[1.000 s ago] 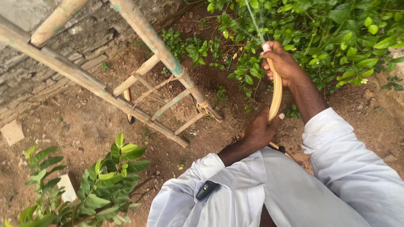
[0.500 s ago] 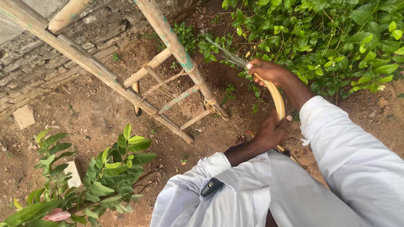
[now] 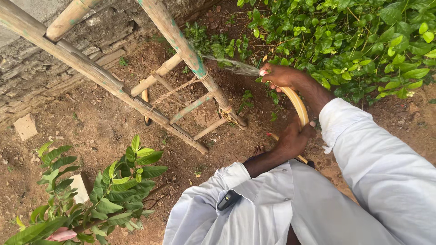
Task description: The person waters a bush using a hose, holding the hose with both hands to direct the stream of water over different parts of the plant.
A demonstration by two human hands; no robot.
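Yellow hose runs between our hands — the right hand closed round its nozzle end with the thumb over the mouth, the left hand gripping it lower. Water sprays toward the bamboo ladder beyond; soil there looks partly wet, the near plant not yet.

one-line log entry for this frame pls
right hand: grips hose end, spraying water | left hand: holds hose lower | nearby: bamboo ladder, shrubs
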